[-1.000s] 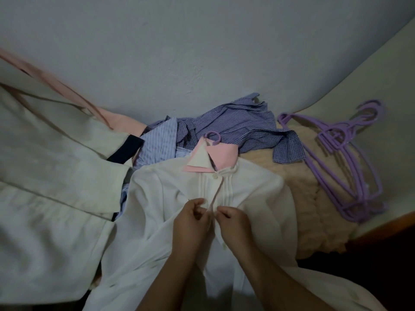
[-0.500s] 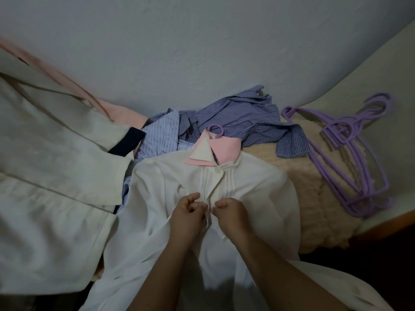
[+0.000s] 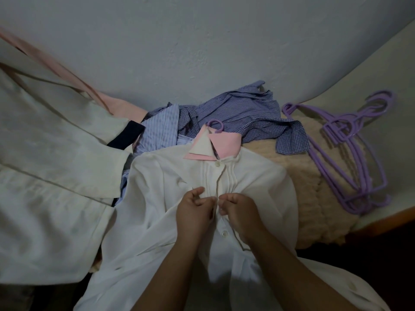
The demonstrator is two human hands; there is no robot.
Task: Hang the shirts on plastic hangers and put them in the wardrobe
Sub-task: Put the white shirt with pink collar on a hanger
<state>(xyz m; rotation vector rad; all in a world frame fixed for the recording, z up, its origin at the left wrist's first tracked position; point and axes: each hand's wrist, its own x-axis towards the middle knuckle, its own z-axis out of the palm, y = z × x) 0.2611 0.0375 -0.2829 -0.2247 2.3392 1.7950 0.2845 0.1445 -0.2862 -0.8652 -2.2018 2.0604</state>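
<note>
White shirt [image 3: 157,209] lies front up on the bed, collar toward the wall [image 3: 202,52]. It is the landmark here. Pink collar [image 3: 224,145] at its top, one flap turned to show a white underside. A purple hook [image 3: 216,125] pokes out above the collar, so a hanger sits inside the shirt; its body is hidden. Top button [image 3: 217,163] looks fastened. Placket gapes just below it.

Left hand [image 3: 194,212] and right hand [image 3: 240,212] meet at the placket, mid-chest, knuckles almost touching. Both grips narrow: fingers curled, each pinching an edge of the shirt front. Whether a button sits between the fingertips I cannot tell. Another button [image 3: 224,233] shows just below the hands.

Behind the collar, against the wall: a crumpled blue check shirt [image 3: 242,111]. Left of it, a pale blue striped shirt [image 3: 160,133], partly under the white shirt's shoulder.

Left of the white shirt: a large cream garment [image 3: 56,164] with a dark cuff [image 3: 125,135], spread wide. A pink strip [image 3: 56,68] runs behind it toward the wall.

Right of the white shirt: a fuzzy beige blanket [image 3: 314,191]. On the blanket's far side, a stack of purple hangers [image 3: 350,153], hooks pointing away. Wooden bed edge [image 3: 381,223] shows beyond them.

Light is dim.
</note>
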